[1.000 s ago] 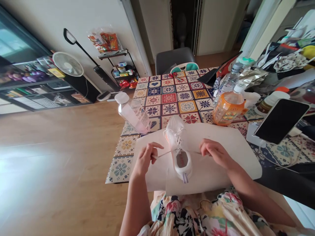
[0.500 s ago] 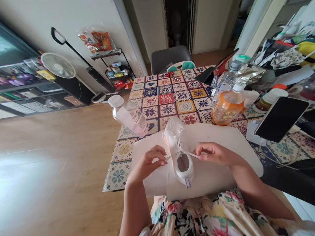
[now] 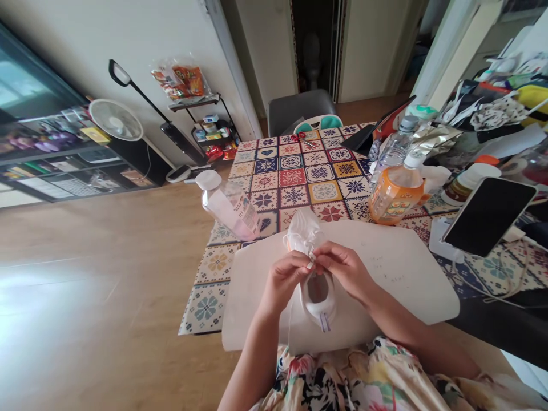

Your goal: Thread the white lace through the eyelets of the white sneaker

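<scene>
A white sneaker [image 3: 319,305] stands on a pale sheet [image 3: 381,274] at the table's near edge, its toe pointing away from me and its heel with a purple-striped tab towards me. Over its tongue both hands meet. My left hand [image 3: 287,279] pinches a white shoelace [image 3: 311,261] from the left side. From the right, my right hand [image 3: 342,268] pinches the lace too, fingertips close to the left ones. One lace strand hangs down left of the shoe. The fingers hide the knot area and part of the lacing.
A clear bottle with pink liquid [image 3: 231,208] leans at the left table edge. An orange-labelled bottle [image 3: 394,191] and a phone on a stand [image 3: 490,216] are on the right. Red-handled scissors [image 3: 299,137] lie at the far end of the patterned tablecloth [image 3: 291,177].
My hands were apart, pulling the lace ends out to each side. Now they have come together over the shoe's tongue, fingertips meeting at the lace. The view has shifted slightly.
</scene>
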The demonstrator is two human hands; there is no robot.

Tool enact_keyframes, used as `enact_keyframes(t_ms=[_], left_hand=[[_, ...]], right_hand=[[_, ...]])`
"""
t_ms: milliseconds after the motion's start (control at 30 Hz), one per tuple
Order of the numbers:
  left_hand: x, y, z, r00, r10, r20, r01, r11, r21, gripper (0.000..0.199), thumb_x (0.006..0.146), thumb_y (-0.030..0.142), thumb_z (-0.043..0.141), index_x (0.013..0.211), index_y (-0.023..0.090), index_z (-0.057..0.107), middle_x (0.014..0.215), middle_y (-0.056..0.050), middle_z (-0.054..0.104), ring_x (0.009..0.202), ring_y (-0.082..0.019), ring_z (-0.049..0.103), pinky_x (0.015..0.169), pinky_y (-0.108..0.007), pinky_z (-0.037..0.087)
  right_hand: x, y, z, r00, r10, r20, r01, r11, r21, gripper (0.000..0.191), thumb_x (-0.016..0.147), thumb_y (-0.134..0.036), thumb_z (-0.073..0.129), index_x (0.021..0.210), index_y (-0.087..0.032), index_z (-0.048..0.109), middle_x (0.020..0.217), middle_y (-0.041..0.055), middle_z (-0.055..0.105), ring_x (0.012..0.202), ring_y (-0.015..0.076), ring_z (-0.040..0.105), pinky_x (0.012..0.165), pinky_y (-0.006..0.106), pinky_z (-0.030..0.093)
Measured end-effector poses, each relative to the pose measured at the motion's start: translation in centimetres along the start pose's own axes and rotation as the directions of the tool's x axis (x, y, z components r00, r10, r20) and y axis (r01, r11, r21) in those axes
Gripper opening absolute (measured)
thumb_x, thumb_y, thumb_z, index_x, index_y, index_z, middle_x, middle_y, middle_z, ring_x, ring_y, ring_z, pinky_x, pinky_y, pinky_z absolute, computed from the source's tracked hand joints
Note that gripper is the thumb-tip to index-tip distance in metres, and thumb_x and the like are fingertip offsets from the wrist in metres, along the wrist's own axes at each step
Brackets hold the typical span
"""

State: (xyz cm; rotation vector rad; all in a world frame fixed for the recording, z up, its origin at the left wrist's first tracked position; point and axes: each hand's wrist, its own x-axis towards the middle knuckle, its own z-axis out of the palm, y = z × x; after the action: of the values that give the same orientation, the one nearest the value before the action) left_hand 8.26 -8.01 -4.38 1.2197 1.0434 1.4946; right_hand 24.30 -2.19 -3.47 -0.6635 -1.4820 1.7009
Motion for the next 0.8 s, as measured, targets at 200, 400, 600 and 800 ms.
enact_keyframes(t_ms=[200, 400, 600, 800], left_hand=[[0.2, 0.1, 0.8, 0.992, -0.085, -0.097, 0.074, 0.991, -0.116, 0.019, 0.07, 0.033, 0.082, 0.078, 0.019, 0.071, 0.075, -0.001, 0.063, 0.067, -0.013, 0.064, 0.065, -0.027, 0.055], [0.1, 0.3, 1.6, 0.956, -0.24, -0.167, 0.196, 0.95, -0.243, 0.042, 0.059, 0.033, 0.088, 0.092, 0.017, 0.066, 0.075, 0.0, 0.068, 0.066, -0.012, 0.065, 0.064, -0.025, 0.056], [-0.1, -1.0, 2.3, 0.939, -0.174, -0.298, 0.125, 0.976, -0.177, 0.039, 0.06, 0.04, 0.086, 0.081, 0.016, 0.065, 0.067, 0.0, 0.067, 0.059, -0.012, 0.063, 0.058, -0.024, 0.054], [-0.6, -1.1, 2.2, 0.937, -0.053, -0.344, 0.075, 0.996, 0.052, 0.027, 0.068, 0.038, 0.081, 0.074, 0.016, 0.067, 0.071, -0.001, 0.067, 0.067, -0.013, 0.062, 0.068, -0.025, 0.051]], right_hand=[[-0.1, -0.1, 0.3, 0.952, -0.301, 0.053, 0.294, 0.859, -0.419, 0.022, 0.095, -0.031, 0.053, 0.104, -0.025, 0.072, 0.097, 0.0067, 0.065, 0.086, 0.0162, 0.065, 0.074, 0.029, 0.058], [-0.6, -0.9, -0.2, 0.944, -0.276, 0.181, 0.329, 0.822, -0.464, 0.026, 0.096, -0.025, 0.051, 0.113, -0.026, 0.07, 0.104, 0.0074, 0.067, 0.096, 0.0168, 0.066, 0.081, 0.03, 0.057], [-0.9, -1.3, 0.1, 0.957, -0.276, 0.086, 0.283, 0.837, -0.469, 0.02, 0.094, -0.031, 0.055, 0.103, -0.022, 0.07, 0.097, 0.0065, 0.072, 0.09, 0.0177, 0.069, 0.081, 0.03, 0.056], [-0.5, -0.2, 0.7, 0.972, -0.212, -0.102, 0.155, 0.902, -0.403, 0.021, 0.094, -0.038, 0.053, 0.094, -0.02, 0.065, 0.075, 0.003, 0.07, 0.063, 0.0154, 0.068, 0.061, 0.026, 0.055]])
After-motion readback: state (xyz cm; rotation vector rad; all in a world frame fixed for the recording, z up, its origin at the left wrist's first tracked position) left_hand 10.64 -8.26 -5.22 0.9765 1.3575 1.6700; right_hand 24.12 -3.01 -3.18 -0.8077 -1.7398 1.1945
